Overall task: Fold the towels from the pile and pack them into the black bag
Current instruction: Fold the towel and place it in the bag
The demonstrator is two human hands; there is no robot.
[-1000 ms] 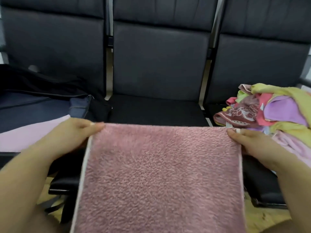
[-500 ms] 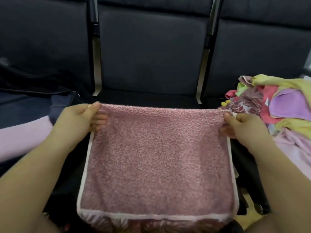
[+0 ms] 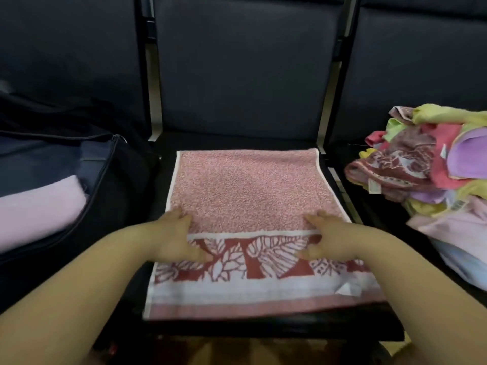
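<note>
- a second ago i held the pink towel (image 3: 245, 196) stretched in the air by its top corners; now it lies folded on the seat (image 3: 168, 143), its leaf-patterned border showing between my hands.
- my left hand (image 3: 175, 239) and right hand (image 3: 328, 239) have let go of the corners and rest flat on the fold, fingers fairly straight, holding nothing.
- i judge the first fold done; another fold, then packing.
- the black bag (image 3: 110, 185) sits just left of my left hand, a lilac towel (image 3: 39, 206) already inside.
- the pile (image 3: 432, 167) of unfolded towels lies right of my right hand.
- dark padded chair backs (image 3: 237, 67) stand beyond my fingertips.
</note>
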